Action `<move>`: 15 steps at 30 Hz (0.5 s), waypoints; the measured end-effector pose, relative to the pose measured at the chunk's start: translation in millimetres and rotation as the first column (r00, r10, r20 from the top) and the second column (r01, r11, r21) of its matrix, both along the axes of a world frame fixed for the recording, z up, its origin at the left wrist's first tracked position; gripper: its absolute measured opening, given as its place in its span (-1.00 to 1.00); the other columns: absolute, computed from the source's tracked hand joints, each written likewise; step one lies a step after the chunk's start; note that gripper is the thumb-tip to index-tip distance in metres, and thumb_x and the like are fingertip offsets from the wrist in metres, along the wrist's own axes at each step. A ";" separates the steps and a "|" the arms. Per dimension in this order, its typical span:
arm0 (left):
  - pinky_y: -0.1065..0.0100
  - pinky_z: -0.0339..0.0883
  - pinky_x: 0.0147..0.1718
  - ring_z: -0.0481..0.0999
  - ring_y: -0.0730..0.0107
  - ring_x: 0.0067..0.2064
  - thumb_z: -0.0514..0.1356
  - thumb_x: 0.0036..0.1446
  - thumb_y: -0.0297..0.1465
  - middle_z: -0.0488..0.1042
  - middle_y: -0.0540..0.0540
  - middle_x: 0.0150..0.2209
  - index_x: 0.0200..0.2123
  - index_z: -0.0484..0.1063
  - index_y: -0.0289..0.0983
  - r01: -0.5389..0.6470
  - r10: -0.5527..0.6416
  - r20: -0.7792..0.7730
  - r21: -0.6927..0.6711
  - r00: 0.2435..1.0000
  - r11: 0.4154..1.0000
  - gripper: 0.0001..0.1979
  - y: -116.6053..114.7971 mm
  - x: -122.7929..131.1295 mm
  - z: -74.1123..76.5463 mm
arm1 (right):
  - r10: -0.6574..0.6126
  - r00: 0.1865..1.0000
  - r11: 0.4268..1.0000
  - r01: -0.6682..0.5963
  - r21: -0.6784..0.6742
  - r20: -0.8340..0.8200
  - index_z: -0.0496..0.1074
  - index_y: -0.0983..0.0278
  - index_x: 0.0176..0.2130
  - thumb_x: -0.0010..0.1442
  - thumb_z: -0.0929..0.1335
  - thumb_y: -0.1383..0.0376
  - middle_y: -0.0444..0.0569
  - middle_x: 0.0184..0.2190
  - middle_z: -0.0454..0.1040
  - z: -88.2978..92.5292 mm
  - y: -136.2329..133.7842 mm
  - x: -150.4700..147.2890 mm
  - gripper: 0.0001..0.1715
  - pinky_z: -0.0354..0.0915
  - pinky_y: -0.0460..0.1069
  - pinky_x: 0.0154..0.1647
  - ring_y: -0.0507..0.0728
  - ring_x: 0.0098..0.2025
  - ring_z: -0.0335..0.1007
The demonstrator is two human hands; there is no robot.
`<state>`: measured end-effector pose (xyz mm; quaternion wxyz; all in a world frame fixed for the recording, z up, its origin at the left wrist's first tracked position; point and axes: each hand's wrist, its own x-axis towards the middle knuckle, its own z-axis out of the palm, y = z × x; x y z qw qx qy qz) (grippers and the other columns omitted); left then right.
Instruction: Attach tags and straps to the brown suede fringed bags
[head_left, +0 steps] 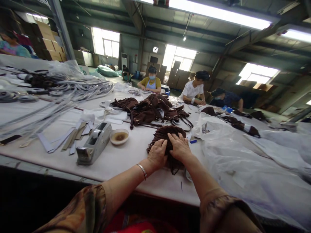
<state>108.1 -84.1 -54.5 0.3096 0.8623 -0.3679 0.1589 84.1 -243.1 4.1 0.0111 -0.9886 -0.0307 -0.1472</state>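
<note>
A dark brown fringed bag [161, 133] lies on the white table in front of me, its strands spread along the left and far edges. My left hand [157, 154] rests on its near left side, fingers laid over the fringe and slightly bent. On top of the bag, my right hand [179, 147] lies flat with its fingers spread. Both palms press down, close together but apart. Dark strands hang out below the hands towards the near table edge. The underside of the bag is hidden.
Left of the bag stand a small bowl [119, 136] with brown residue and a grey tape dispenser [94, 144], beside paper strips [77, 136]. More brown bags [150, 110] are heaped beyond. Clear plastic sheeting [233, 158] covers the right side. Several people work across the table.
</note>
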 end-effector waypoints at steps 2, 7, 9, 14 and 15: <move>-0.05 0.18 0.20 0.19 -0.08 0.24 0.23 -0.06 -0.43 0.19 -0.35 0.22 0.26 0.09 -0.34 -0.026 0.026 -0.012 -0.001 1.000 1.000 -0.22 0.6 -0.3 -1.6 | 0.001 0.997 0.998 -0.006 -0.063 -0.075 0.24 0.25 0.25 0.05 0.36 0.39 0.18 0.05 0.46 -0.4 13.8 4.2 -0.23 0.00 0.31 0.14 0.44 0.21 0.13; -0.03 0.21 0.18 0.24 -0.07 0.21 0.24 -0.03 -0.39 0.24 -0.33 0.19 0.25 0.13 -0.30 -0.026 0.027 -0.027 0.015 0.999 1.000 -0.26 4.9 1.7 -4.6 | 0.057 0.998 0.998 -0.057 0.027 -0.021 0.49 0.26 -0.06 0.10 0.28 0.41 0.13 -0.26 0.57 -13.1 8.1 -5.9 -0.60 0.10 0.17 0.04 0.28 -0.09 0.38; -0.02 0.21 0.18 0.24 -0.06 0.21 0.25 -0.01 -0.37 0.24 -0.32 0.18 0.24 0.14 -0.30 -0.024 0.024 -0.020 0.009 1.000 1.000 -0.28 6.8 3.1 -6.3 | -0.079 0.991 0.978 0.056 0.199 0.111 0.46 0.27 0.02 0.06 0.28 0.35 0.11 -0.18 0.56 -21.8 -22.7 -14.6 -0.50 0.17 0.11 0.01 0.26 -0.09 0.39; 0.03 0.21 0.18 0.24 0.00 0.20 0.25 0.01 -0.37 0.24 -0.31 0.17 0.22 0.20 -0.32 0.004 -0.004 -0.029 -0.002 1.000 1.000 -0.32 10.8 4.9 -8.2 | -0.688 0.720 0.635 0.537 0.555 0.092 0.30 0.59 0.14 0.03 0.28 0.21 0.26 -0.24 0.54 -40.0 -110.4 -53.3 -0.25 0.30 0.15 -0.11 0.33 -0.18 0.42; 0.03 0.21 0.17 0.24 0.00 0.20 0.25 0.01 -0.37 0.24 -0.30 0.18 0.22 0.21 -0.31 0.007 -0.007 -0.020 0.000 1.000 1.000 -0.33 11.1 4.2 -7.4 | -0.704 0.697 0.640 0.535 0.552 0.140 0.30 0.61 0.12 0.02 0.29 0.22 0.31 -0.21 0.52 -40.7 -116.0 -61.7 -0.25 0.31 0.17 -0.09 0.35 -0.16 0.42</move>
